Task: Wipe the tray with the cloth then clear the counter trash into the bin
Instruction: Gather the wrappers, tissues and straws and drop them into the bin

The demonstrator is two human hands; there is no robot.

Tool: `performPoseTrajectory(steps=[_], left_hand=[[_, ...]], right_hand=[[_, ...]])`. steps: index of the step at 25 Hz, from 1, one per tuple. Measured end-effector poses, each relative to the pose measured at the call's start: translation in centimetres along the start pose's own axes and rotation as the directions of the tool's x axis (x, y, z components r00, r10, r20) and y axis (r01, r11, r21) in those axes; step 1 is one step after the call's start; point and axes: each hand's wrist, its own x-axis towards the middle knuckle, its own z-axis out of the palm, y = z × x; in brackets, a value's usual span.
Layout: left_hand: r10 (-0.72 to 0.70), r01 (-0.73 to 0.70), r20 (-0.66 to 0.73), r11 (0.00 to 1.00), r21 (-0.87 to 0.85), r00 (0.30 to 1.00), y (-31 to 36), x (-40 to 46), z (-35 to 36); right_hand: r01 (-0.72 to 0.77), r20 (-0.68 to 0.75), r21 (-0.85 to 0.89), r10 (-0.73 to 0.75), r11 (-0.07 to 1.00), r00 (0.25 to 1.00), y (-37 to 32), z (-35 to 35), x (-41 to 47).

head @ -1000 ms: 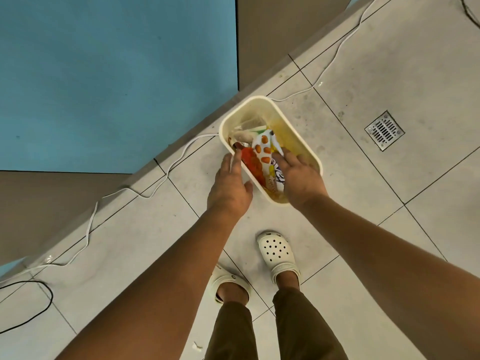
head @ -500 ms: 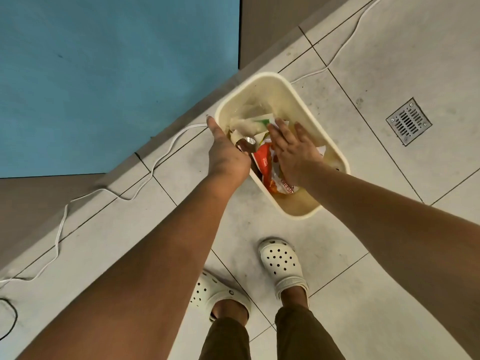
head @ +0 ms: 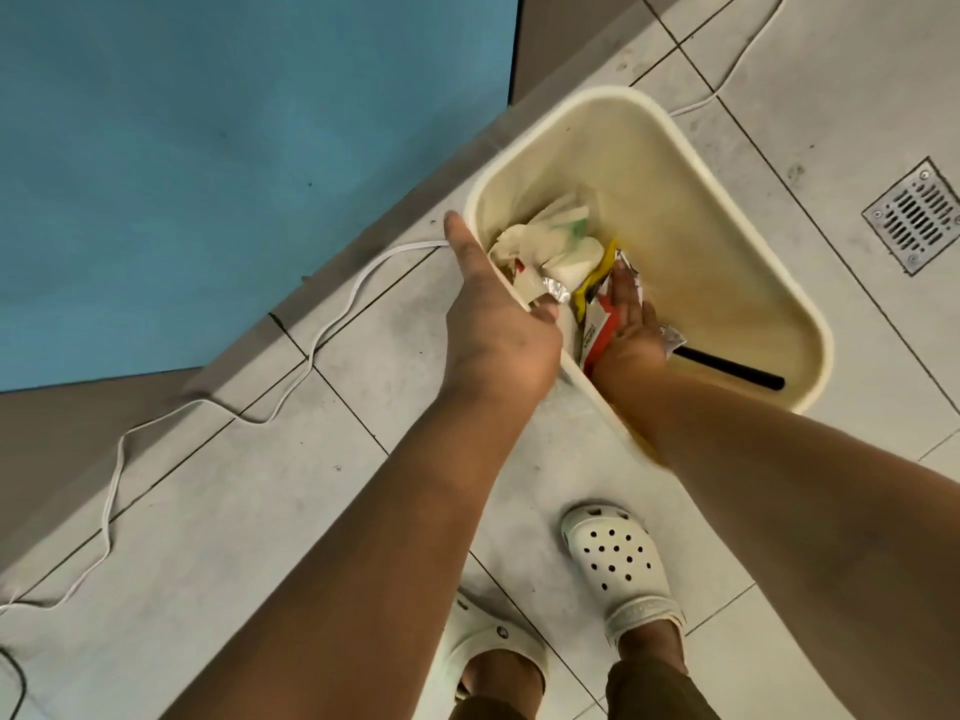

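The right hand [head: 631, 324], inside the cream bin [head: 727, 283] on the floor, presses straight fingers onto a red and yellow wrapper [head: 597, 309]. The left hand [head: 498, 330] grips the bin's near rim. This looks like the trash-clearing step; next, both hands should let go and withdraw. Crumpled white paper [head: 550, 246] lies farther in.
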Motion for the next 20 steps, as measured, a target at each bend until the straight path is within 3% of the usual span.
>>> performPoseTrajectory(steps=[1, 3, 5, 6, 8, 10, 12, 14, 15, 17, 20], left_hand=[[-0.016, 0.017, 0.034, 1.0, -0.014, 0.999, 0.3, 0.4, 0.1], [-0.008, 0.005, 0.071, 0.999, 0.043, 0.997, 1.0, 0.6, 0.5], [0.027, -0.03, 0.026, 0.988, 0.151, 0.999, 1.7, -0.1, 1.1], [0.038, -0.036, -0.01, 0.982, 0.184, 0.999, 1.9, -0.5, 1.1], [0.028, -0.012, -0.08, 0.981, 0.193, 0.996, 1.6, -0.8, 0.8], [-0.023, 0.044, -0.149, 0.99, 0.137, 0.988, 0.9, -1.2, 0.2], [-0.085, 0.094, -0.192, 0.995, 0.036, 0.978, 0.0, -1.9, 0.0], [-0.124, 0.123, -0.197, 0.992, -0.017, 0.973, -0.6, -2.5, -0.2], [-0.127, 0.125, -0.183, 0.992, -0.02, 0.975, -0.8, -2.5, -0.3], [-0.115, 0.11, -0.142, 0.993, -0.041, 0.983, -0.9, -2.3, -0.5], [-0.087, 0.082, -0.101, 0.995, -0.054, 0.991, -0.7, -2.0, -0.8]], right_hand=[[-0.088, -0.003, 0.06, 0.089, 0.994, 0.996, -0.5, -0.3, -0.5], [-0.203, 0.127, 0.137, 0.186, 0.969, 0.974, -1.1, -0.8, -2.5], [-0.139, 0.311, 0.259, 0.054, 0.956, 0.949, -0.8, 0.1, -4.3], [-0.151, 0.405, 0.406, -0.029, 0.901, 0.914, -0.7, -0.2, -5.3], [-0.167, 0.506, 0.531, -0.154, 0.831, 0.849, -0.6, -0.9, -5.2], [-0.073, 0.492, 0.463, -0.188, 0.884, 0.85, -0.3, -1.4, -4.3], [0.067, 0.363, 0.12, -0.107, 0.99, 0.926, -0.2, -1.6, -3.4], [0.05, 0.277, -0.144, -0.008, 0.988, 0.961, 0.1, -1.2, -2.7], [0.032, 0.334, -0.135, 0.015, 0.99, 0.943, -0.1, -1.1, -2.4], [0.107, 0.44, -0.039, -0.079, 0.994, 0.895, -0.7, -0.7, -1.9], [0.095, 0.438, 0.131, -0.144, 0.987, 0.887, -1.8, 0.6, -0.8]])
